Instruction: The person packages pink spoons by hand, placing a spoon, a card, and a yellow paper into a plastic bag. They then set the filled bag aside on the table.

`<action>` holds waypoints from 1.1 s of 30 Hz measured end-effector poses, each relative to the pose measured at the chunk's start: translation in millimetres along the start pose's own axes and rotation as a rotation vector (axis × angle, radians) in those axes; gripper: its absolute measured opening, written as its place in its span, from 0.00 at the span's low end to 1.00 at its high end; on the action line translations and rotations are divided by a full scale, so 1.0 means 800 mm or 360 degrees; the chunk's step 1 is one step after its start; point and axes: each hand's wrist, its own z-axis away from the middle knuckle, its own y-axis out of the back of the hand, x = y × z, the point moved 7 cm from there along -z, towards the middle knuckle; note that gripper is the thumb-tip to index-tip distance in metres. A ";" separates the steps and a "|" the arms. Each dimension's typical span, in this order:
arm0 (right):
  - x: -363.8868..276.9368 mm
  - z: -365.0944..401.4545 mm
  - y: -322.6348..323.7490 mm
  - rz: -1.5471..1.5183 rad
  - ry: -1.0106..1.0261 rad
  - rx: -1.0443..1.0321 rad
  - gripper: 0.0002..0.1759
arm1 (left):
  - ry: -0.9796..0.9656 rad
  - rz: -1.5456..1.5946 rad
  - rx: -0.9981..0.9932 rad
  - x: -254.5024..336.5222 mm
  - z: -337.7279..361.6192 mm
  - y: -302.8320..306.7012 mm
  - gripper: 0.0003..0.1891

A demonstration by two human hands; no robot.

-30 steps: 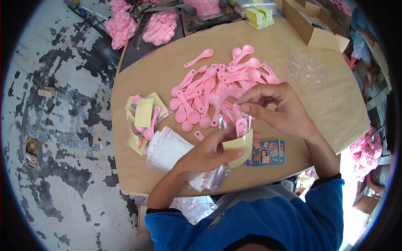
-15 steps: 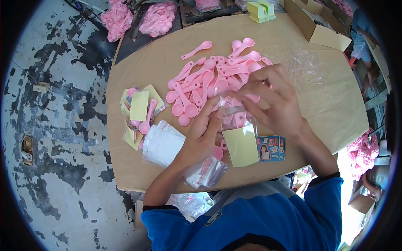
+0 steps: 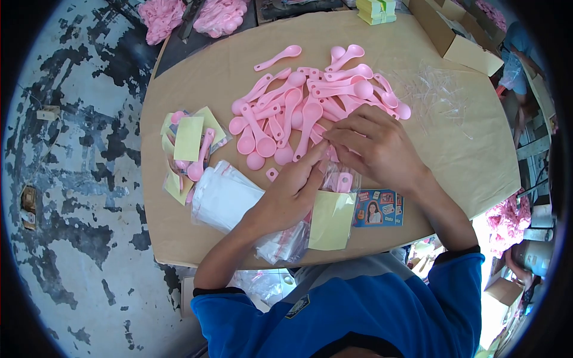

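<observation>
My left hand [image 3: 291, 194] is closed, its fingertips pinching the upper edge of a clear plastic bag [image 3: 332, 219]. A yellow paper and a pink spoon handle show inside that bag. From the other side, my right hand [image 3: 380, 146] pinches at the same edge, its fingertips meeting those of the left. Just beyond both hands spreads a pile of pink measuring spoons [image 3: 289, 110]. Blue printed cards [image 3: 378, 209] lie beside the bag, below my right wrist. A stack of clear bags [image 3: 225, 196] rests left of my left hand, partly under the forearm.
Filled bags with yellow papers and spoons [image 3: 189, 140] are heaped at the left. Thin clear strips [image 3: 439, 92] lie scattered at the right. An open cardboard box [image 3: 456, 39] and a yellow paper stack [image 3: 376, 11] stand at the back. Another person's arm shows far right.
My right hand's raised fingers have come down and drawn together at the bag's edge, against the left fingertips. The bag hangs slightly lower and further left. The whole view has shifted a little.
</observation>
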 end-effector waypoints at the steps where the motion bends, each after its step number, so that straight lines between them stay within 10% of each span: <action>1: 0.002 0.000 0.000 -0.0018 -0.0029 -0.0036 0.12 | -0.0023 -0.0028 -0.0027 0.000 -0.001 -0.002 0.25; 8: 0.038 -0.001 0.028 -0.0669 -0.0594 0.0127 0.04 | -0.0084 0.0230 -0.0016 0.000 -0.004 0.001 0.23; 10: 0.088 0.007 0.074 -0.1535 -0.0888 0.0285 0.05 | -0.0075 0.0531 0.0109 0.003 -0.006 0.005 0.21; 12: 0.092 0.002 0.113 -0.2340 -0.0430 0.0191 0.06 | 0.0247 0.0890 0.0125 -0.002 -0.002 0.022 0.19; 15: 0.181 0.054 0.116 -0.1784 -0.0806 -0.0327 0.03 | 0.0155 0.0925 0.0339 -0.011 -0.007 0.035 0.17; 18: 0.215 0.072 0.131 0.1108 -0.0446 0.0042 0.08 | 0.0046 0.0912 0.0405 -0.009 -0.010 0.044 0.16; 23: 0.163 0.032 0.119 -0.0462 -0.0850 0.0515 0.11 | -0.0029 0.0688 0.0466 -0.001 -0.005 0.043 0.16; 25: 0.092 0.014 0.052 -0.1189 -0.0768 -0.0044 0.15 | -0.0107 0.0735 0.0493 0.007 -0.005 0.037 0.16; 26: 0.055 0.005 0.025 -0.1042 -0.0410 -0.0204 0.18 | -0.0163 0.0788 0.0501 0.011 -0.007 0.034 0.17; 33: 0.032 0.021 -0.032 -0.1593 -0.1065 -0.0188 0.15 | -0.0045 0.0807 0.0238 -0.008 -0.010 0.027 0.21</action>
